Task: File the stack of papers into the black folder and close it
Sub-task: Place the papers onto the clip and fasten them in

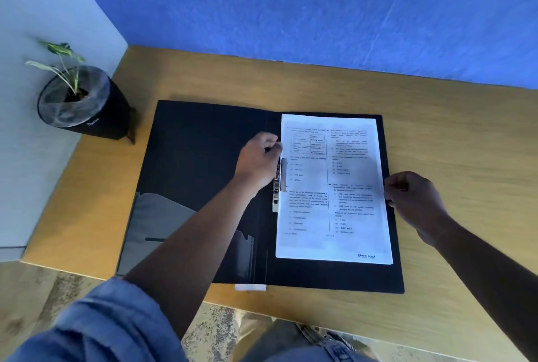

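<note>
The black folder [198, 158] lies open flat on the wooden table. A stack of printed white papers [332, 195] rests on its right half, its left edge at the metal spring clip [278, 184] beside the spine. My left hand [259, 160] is at the upper left edge of the stack just above the clip, fingers curled against the paper's edge. My right hand [413, 201] pinches the right edge of the stack about halfway down. The left inner cover has a grey pocket [157, 224] at its lower part.
A black pot with a small green plant [78, 102] stands at the table's far left corner, near the folder's top left corner. A blue wall runs behind the table [465, 158]. A small white tab [250, 287] sticks out below the folder's bottom edge.
</note>
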